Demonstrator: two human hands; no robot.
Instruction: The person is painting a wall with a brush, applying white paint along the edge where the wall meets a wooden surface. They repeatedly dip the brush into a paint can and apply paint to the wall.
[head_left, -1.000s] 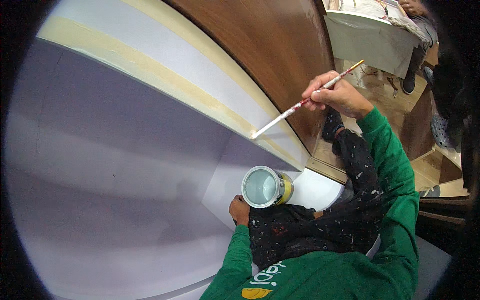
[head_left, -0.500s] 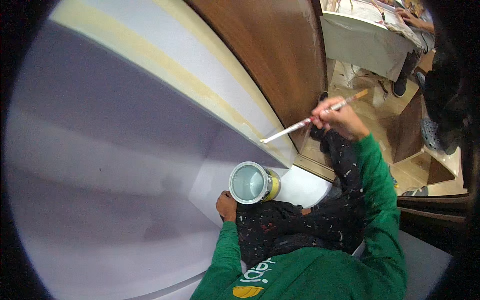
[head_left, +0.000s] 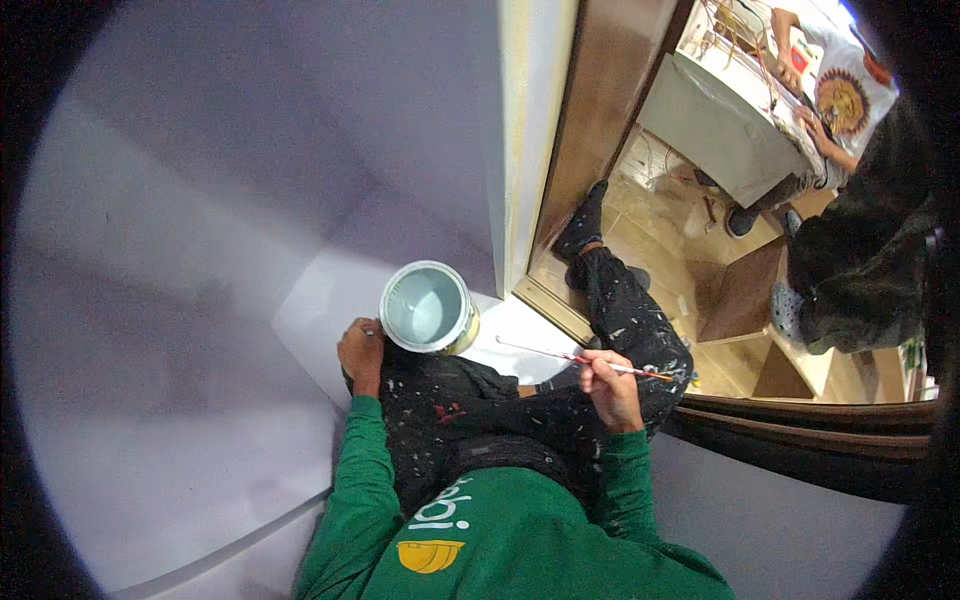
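Observation:
My left hand (head_left: 361,350) is closed at the near left side of a paint can (head_left: 473,325), and its grip on the can is partly hidden. The open can shows a pale grey-white inside and sits by my bent leg. In my right hand (head_left: 609,385) is a thin paintbrush (head_left: 540,349), pinched between thumb and fingers. Its whitish tip points left toward the can, apart from it, and the other end sticks out on the right above my paint-spattered trousers.
A pale wall edge with a yellowish strip (head_left: 515,150) meets a brown wooden door frame (head_left: 600,90). Grey-white panels (head_left: 200,300) rise at left. Beyond the opening, a person (head_left: 840,90) works at a covered table (head_left: 715,120); wooden boards (head_left: 745,290) stand on the floor.
My right hand has drawn the brush down and back from the yellowish wall edge toward my lap. The view has turned; my left hand stays by the can.

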